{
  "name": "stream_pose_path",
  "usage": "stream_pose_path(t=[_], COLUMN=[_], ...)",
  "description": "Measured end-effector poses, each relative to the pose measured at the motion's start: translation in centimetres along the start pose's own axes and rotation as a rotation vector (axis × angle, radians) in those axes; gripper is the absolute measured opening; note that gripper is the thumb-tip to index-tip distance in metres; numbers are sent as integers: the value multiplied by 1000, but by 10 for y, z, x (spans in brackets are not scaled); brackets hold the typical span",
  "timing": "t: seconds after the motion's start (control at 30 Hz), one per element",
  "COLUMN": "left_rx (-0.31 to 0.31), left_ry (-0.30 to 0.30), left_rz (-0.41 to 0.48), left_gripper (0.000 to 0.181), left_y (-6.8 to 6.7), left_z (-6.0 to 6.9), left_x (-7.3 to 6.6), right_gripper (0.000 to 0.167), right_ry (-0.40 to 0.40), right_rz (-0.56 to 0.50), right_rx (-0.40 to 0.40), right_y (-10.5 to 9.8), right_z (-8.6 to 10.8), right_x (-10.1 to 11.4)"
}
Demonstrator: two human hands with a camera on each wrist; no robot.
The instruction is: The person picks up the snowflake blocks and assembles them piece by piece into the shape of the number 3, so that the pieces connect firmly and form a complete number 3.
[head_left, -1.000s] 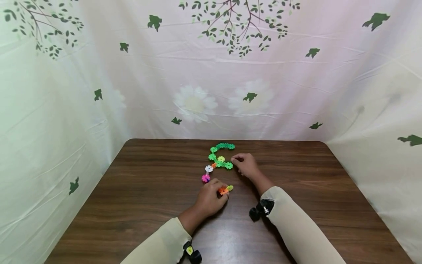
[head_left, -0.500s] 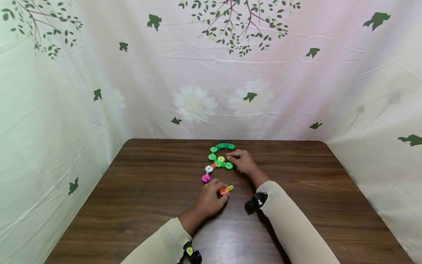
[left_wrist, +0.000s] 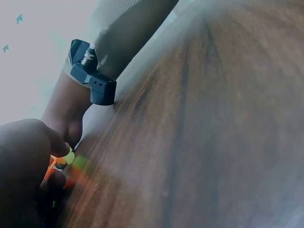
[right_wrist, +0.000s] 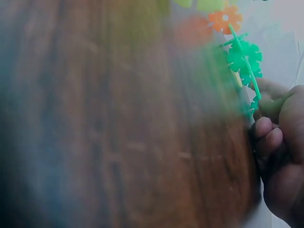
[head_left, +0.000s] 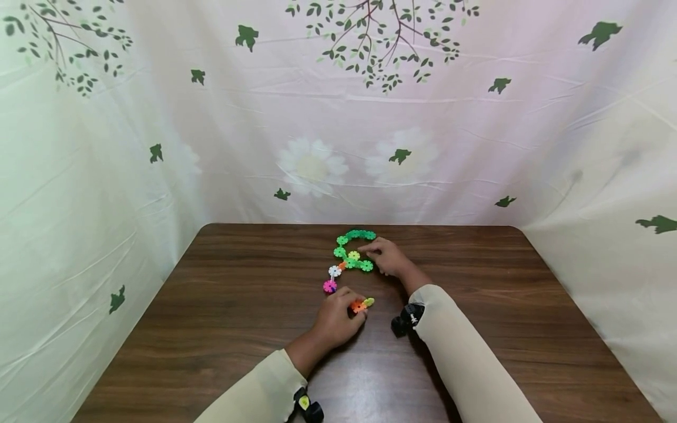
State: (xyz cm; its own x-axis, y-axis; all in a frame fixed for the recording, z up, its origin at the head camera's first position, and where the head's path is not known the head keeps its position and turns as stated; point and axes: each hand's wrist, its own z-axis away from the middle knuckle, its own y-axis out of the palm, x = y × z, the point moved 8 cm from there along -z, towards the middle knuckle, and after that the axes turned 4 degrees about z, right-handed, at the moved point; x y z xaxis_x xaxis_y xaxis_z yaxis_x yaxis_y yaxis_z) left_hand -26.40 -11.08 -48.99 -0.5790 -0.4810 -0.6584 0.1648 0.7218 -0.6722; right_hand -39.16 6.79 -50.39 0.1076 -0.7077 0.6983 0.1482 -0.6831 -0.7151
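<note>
On the table, a curved chain of linked snowflake discs (head_left: 339,252) runs from green through orange and white to pink. A yellow disc (head_left: 354,255) sits inside its bend. My left hand (head_left: 337,319) pinches an orange snowflake disc (head_left: 359,306) joined to a yellow-green disc (head_left: 369,302), just in front of the pink disc (head_left: 329,286). My right hand (head_left: 388,258) hovers at the chain's right side, index finger stretched toward the yellow disc. In the right wrist view, its fingertips lie close to green discs (right_wrist: 244,57); contact is unclear, and no separate piece shows between them.
The dark wood table (head_left: 238,282) reaches back to a pale printed curtain (head_left: 338,117), which also hangs on both sides. Each forearm wears a black wrist camera, the left one (head_left: 313,411) and the right one (head_left: 399,326).
My right hand has moved slightly back and left toward the inside of the chain's bend, its index finger straightening. My left hand stays in place with the orange and yellow-green discs.
</note>
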Motion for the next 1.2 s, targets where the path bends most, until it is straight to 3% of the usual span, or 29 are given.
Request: stream_pose_path(t=[0.13,0.27,0.53,0.7,0.9,1.2], left_rx=[-18,-1,-22,5,14,22], left_ry=[26,-2,12,-17,-29,-31], left_rz=[-2,1,8,-9,-5,-3], left_gripper=[23,23,23,22,22,22], left_y=[0,0,1,0,-1,0], left_z=[1,1,1,-1,0,0], left_x=[0,1,2,0,0,1], right_gripper=[47,52,33,29,39,33], right_ry=[10,24,-7,-10,21,63], right_rz=[24,49,36,1,27,46], right_rx=[30,47,-34,-110,-88,-73], right_y=[2,4,0,-4,0,0], right_z=[-1,-3,3,5,-2,-8], right_x=[0,-1,-2,-2,-2,-3])
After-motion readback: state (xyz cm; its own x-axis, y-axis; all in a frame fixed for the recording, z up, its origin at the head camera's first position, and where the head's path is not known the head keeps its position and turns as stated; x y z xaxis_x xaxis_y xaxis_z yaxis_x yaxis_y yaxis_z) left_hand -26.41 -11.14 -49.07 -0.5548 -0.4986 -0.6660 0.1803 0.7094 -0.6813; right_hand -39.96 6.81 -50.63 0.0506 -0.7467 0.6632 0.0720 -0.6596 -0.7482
